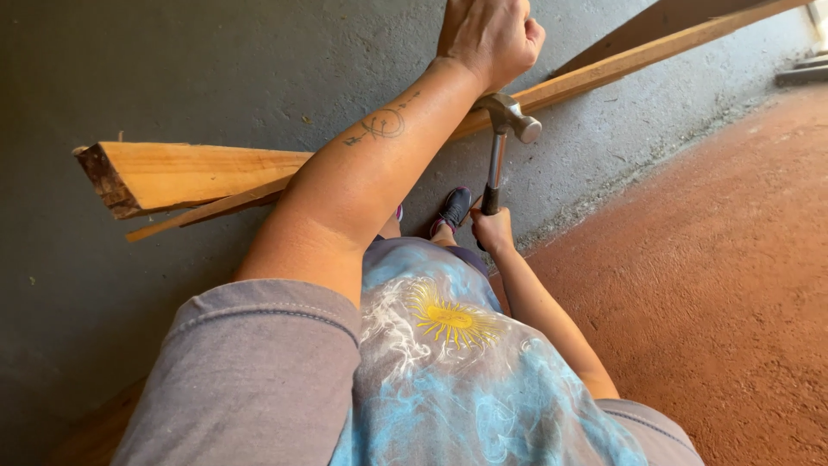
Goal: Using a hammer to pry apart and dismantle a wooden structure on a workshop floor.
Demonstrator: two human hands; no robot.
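My left hand [490, 36] is stretched out ahead, fingers closed on a long thin wooden strip [638, 59] that slants from lower left to upper right. My right hand [493, 231] grips the black handle of a claw hammer [507, 121] held upright, its steel head just under the strip beside my left wrist. A thick wooden plank [181, 175] lies behind my left forearm, its rough cut end pointing left. My dark shoe [453, 210] shows below, next to the hammer handle.
A grey concrete surface [216, 60] fills the left and top. Reddish ground [716, 259] covers the right side, with pale grit along the seam. Another dark board [655, 22] lies beside the strip at the top right.
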